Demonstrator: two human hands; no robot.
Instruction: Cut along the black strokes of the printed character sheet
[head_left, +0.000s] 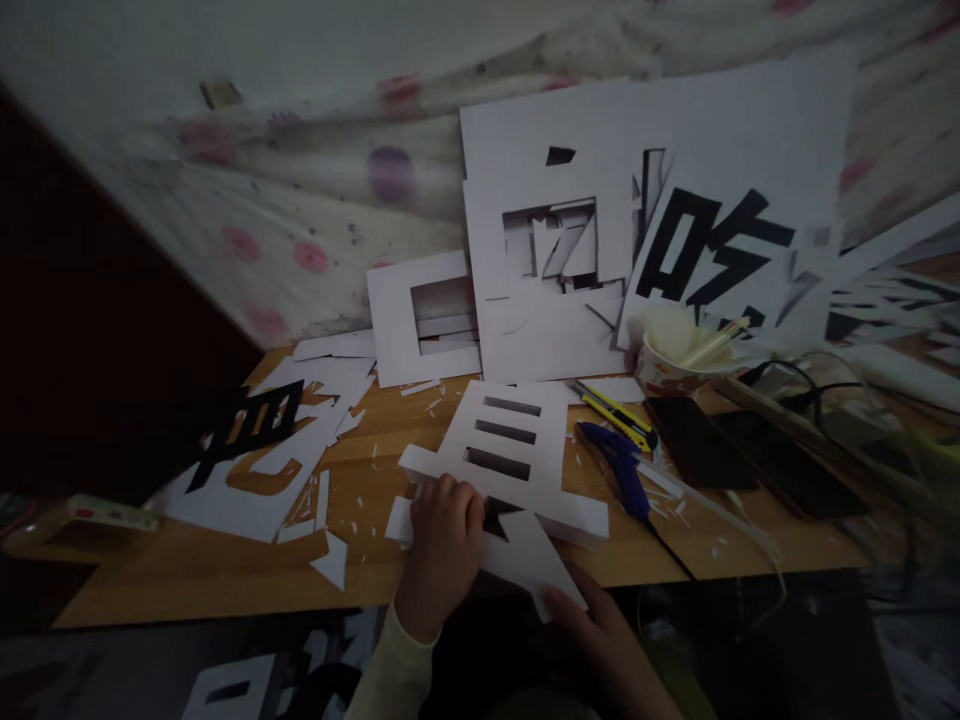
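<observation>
White, stiff-looking board cut into an angular character point(517, 490) lies mid-view, its five o'clock tip point(553, 588) overhanging the brown wooden table point(247, 572). We seem to be steadying it, our left hand point(444, 535), fingers curled closed, over its eight o'clock side, our right hand point(600, 630) pinching that tip, and the next move probably calls for even support. It shows three dark slots point(506, 433) towards twelve o'clock and a thick-edged bar point(581, 515) at four.

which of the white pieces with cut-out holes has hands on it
The three-slotted white piece at the front of the table: the left hand rests on it, the right hand holds its near end. The holed sheets behind it stand upright, untouched.
</observation>
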